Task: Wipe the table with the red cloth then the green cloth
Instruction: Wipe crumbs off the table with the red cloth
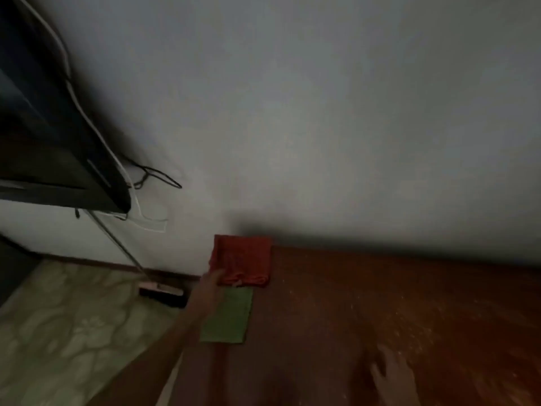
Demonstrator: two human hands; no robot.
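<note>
The red cloth [241,260] lies folded at the worktop's [380,303] far left corner by the wall, the green cloth [229,316] just before it. The left hand [211,284] touches the red cloth's near edge; its grip is too blurred to tell. The right hand [393,375] rests flat, fingers spread. No writing is legible.

Left hand [212,284] outstretched; right hand [393,373] flat, fingers spread.

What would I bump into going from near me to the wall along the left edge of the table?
Flat green cloth → the left hand reaching the near edge of the red cloth → folded red cloth → grey wall.
</note>
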